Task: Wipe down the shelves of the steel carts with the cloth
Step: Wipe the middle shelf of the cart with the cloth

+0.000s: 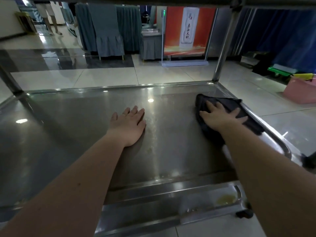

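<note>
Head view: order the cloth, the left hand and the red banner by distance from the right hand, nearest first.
1. cloth: directly under the right hand, by the right rim of the shelf.
2. left hand: flat on the shelf, off to the left.
3. red banner: far back, standing well beyond the shelf.

Furnishings are ringing a glossy floor.
A red banner is standing beside teal-covered chairs; a pink basket is sitting below a blue curtain.
</note>
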`<state>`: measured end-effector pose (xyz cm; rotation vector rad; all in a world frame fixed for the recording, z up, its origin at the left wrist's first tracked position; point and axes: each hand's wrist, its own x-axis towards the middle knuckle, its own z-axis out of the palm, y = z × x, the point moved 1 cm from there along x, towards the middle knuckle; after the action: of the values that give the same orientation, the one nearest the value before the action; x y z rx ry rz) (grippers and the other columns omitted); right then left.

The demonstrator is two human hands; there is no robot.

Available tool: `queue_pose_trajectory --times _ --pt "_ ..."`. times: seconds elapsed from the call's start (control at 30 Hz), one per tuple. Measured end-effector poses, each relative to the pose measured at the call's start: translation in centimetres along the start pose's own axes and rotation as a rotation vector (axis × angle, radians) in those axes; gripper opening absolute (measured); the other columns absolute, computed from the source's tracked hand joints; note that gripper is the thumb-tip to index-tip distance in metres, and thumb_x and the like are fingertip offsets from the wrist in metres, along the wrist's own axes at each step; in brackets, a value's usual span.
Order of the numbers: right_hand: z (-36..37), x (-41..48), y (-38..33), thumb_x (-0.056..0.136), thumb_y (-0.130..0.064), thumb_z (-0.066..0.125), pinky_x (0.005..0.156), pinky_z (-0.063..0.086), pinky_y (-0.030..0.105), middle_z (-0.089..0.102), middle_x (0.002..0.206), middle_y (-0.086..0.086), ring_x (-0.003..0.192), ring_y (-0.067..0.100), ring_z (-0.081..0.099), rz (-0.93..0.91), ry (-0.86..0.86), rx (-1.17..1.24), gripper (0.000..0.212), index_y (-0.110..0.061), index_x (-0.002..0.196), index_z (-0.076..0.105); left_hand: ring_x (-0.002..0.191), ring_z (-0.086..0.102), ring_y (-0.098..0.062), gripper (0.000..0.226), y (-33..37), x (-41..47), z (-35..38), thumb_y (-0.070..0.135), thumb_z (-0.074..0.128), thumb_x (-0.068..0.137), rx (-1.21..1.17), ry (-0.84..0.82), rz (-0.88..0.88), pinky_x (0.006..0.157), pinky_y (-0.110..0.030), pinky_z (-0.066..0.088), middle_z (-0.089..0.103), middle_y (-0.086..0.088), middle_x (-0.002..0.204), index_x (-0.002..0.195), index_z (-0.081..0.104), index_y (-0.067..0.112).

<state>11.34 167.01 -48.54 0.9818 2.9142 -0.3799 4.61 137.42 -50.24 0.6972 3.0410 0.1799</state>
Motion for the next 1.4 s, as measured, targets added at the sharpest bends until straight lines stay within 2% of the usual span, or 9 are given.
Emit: queue_pose_trajectory --times 0.17,0.27,0.37,0.53,0.67,0.9,1.0,1.13,1.4 --pt "3.9 -3.3 -12.8 0.091 -0.068 0.027 0.105 -0.014 0.071 0.0 0.162 -0.015 0.144 0.046 -0.014 -0.444 -0.008 -0.021 0.059 -0.057 0.147 0.008 0.148 -0.008 -0.013 0.063 -0.5 -0.1 0.2 0.046 0.023 0.101 -0.072 0.046 -0.05 0.12 -0.042 -0.003 -0.007 0.005 0.162 0.154 -0.008 0.026" --pt "5.1 -4.0 -16.2 0.092 -0.064 0.029 0.106 -0.016 0.068 0.006 0.162 -0.017 0.146 0.041 -0.011 -0.573 -0.054 -0.006 0.055 -0.059 0.145 0.013 0.148 -0.01 -0.015 0.066 -0.9 -0.2 0.1 0.041 0.024 0.102 -0.114 0.043 -0.084 0.12 -0.038 -0.004 -0.008 0.001 0.162 0.153 -0.013 0.02" --pt "3.6 -0.8 -12.9 0.092 -0.064 0.031 0.107 -0.013 0.069 0.01 0.161 -0.02 0.148 0.038 -0.005 -0.483 -0.02 0.02 0.054 -0.059 0.144 0.018 0.148 -0.011 -0.014 0.064 -0.8 -0.2 0.1 0.041 0.021 0.102 -0.086 0.024 -0.082 0.12 -0.038 -0.005 -0.009 0.002 0.162 0.153 -0.011 0.022" --pt "-0.2 5.8 -1.3 0.093 -0.066 0.031 0.106 -0.012 0.073 0.007 0.162 -0.015 0.146 0.042 -0.005 -0.07 0.02 0.054 0.055 -0.055 0.146 0.019 0.148 -0.013 -0.013 0.057 -0.3 0.0 0.3 0.04 0.016 0.102 -0.027 0.003 -0.061 0.119 -0.042 -0.007 -0.01 0.005 0.162 0.154 -0.002 0.026" --pt "-0.4 6.7 -0.6 0.094 -0.062 0.029 0.104 -0.013 0.075 0.002 0.163 -0.012 0.144 0.047 -0.012 0.051 0.009 0.033 0.059 -0.052 0.149 0.013 0.148 -0.011 -0.014 0.056 0.2 0.0 0.5 0.039 0.013 0.102 0.006 0.005 -0.056 0.119 -0.045 -0.006 -0.01 0.003 0.162 0.155 -0.001 0.025" --pt "4.0 -0.1 -17.1 0.094 -0.061 0.027 0.106 -0.012 0.072 0.001 0.163 -0.015 0.144 0.048 -0.012 -0.429 -0.043 -0.028 0.058 -0.053 0.148 0.01 0.148 -0.01 -0.015 0.063 0.0 -0.1 0.3 0.039 0.019 0.102 -0.019 0.019 -0.075 0.12 -0.041 -0.004 -0.012 -0.004 0.162 0.154 -0.009 0.015" --pt "5.6 -2.6 -20.4 0.095 -0.058 0.025 0.107 -0.015 0.068 0.005 0.163 -0.013 0.146 0.043 -0.011 -0.523 -0.063 -0.007 0.055 -0.053 0.148 0.013 0.148 -0.011 -0.02 0.068 -0.5 -0.2 0.2 0.037 0.024 0.101 -0.059 0.02 -0.102 0.12 -0.036 -0.005 -0.012 -0.01 0.161 0.153 -0.01 0.01" --pt "3.8 -0.1 -14.8 0.095 -0.063 0.029 0.11 -0.01 0.066 0.005 0.162 -0.019 0.148 0.038 -0.007 -0.45 -0.066 0.004 0.054 -0.057 0.146 0.012 0.149 -0.008 -0.018 0.062 -0.4 -0.1 0.2 0.037 0.02 0.102 -0.064 -0.001 -0.085 0.12 -0.038 -0.005 -0.009 -0.006 0.162 0.154 -0.004 0.014" --pt "-0.7 1.1 4.2 0.094 -0.068 0.027 0.111 -0.009 0.067 -0.001 0.161 -0.021 0.147 0.037 -0.01 0.009 -0.058 0.014 0.054 -0.062 0.144 0.008 0.149 -0.007 -0.018 0.06 -0.4 0.1 0.3 0.035 0.019 0.1 -0.095 -0.01 -0.095 0.119 -0.039 -0.006 -0.007 -0.004 0.162 0.155 0.004 0.017"
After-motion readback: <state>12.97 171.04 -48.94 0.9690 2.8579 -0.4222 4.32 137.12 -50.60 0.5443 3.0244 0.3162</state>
